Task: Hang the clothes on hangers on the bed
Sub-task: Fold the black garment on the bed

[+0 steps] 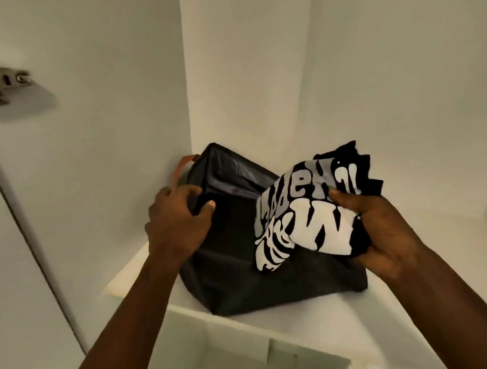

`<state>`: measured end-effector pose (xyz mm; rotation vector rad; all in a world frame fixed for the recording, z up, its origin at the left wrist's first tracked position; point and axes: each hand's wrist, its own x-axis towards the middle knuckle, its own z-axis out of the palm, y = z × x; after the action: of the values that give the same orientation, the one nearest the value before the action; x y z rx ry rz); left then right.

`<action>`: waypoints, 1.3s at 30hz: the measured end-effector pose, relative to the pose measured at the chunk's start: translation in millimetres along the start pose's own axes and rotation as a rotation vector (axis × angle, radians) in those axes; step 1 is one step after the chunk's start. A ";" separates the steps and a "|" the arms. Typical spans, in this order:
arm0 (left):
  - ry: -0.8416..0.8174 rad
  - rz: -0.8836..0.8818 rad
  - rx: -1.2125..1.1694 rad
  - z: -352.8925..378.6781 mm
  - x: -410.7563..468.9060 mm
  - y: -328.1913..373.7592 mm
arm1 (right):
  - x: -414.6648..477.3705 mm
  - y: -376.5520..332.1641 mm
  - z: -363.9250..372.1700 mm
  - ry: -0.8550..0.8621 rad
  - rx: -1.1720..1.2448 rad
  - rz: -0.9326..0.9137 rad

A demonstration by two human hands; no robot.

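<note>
The black shirt [314,227] bears warped lettering too distorted to read.

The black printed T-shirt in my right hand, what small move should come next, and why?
Probably lift the folded black T-shirt with white and grey lettering clear of the dark fabric storage bin. The right hand grips it at the bin's mouth, while the left hand holds the rim.
</note>
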<state>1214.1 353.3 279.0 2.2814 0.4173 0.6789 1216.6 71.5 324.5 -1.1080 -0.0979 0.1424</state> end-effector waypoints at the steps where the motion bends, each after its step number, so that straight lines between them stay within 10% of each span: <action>1: -0.069 -0.009 0.063 3.5 14.1 -7.5 | 15.3 2.6 9.6 0.039 0.008 0.016; 11: -0.252 -0.032 0.007 23.5 46.8 -52.0 | 102.4 29.4 71.3 0.084 0.172 -0.013; 18: -0.120 -0.084 -0.271 16.4 46.7 -54.1 | 141.7 135.5 40.2 0.360 -0.457 0.339; 23: -0.032 -0.081 -0.331 11.9 58.9 -64.2 | 139.3 135.9 43.9 0.364 -1.094 0.024; 26: -0.037 -0.087 -0.364 12.8 62.5 -64.4 | 126.8 123.8 63.0 0.027 -1.679 -0.393; 29: -0.036 -0.093 -0.406 14.0 64.0 -63.2 | 137.5 138.2 82.0 -0.505 -2.036 -0.234; 32: -0.033 -0.084 -0.448 12.1 65.3 -63.8 | 163.6 161.2 86.4 -0.581 -2.127 -0.063; 39: -0.057 -0.108 -0.510 11.3 66.3 -66.1 | 213.6 171.4 101.3 -0.552 -2.121 -0.283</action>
<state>1267.9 424.5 248.3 1.7785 0.2957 0.5855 1400.9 271.1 217.5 -3.1043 -1.0805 0.0359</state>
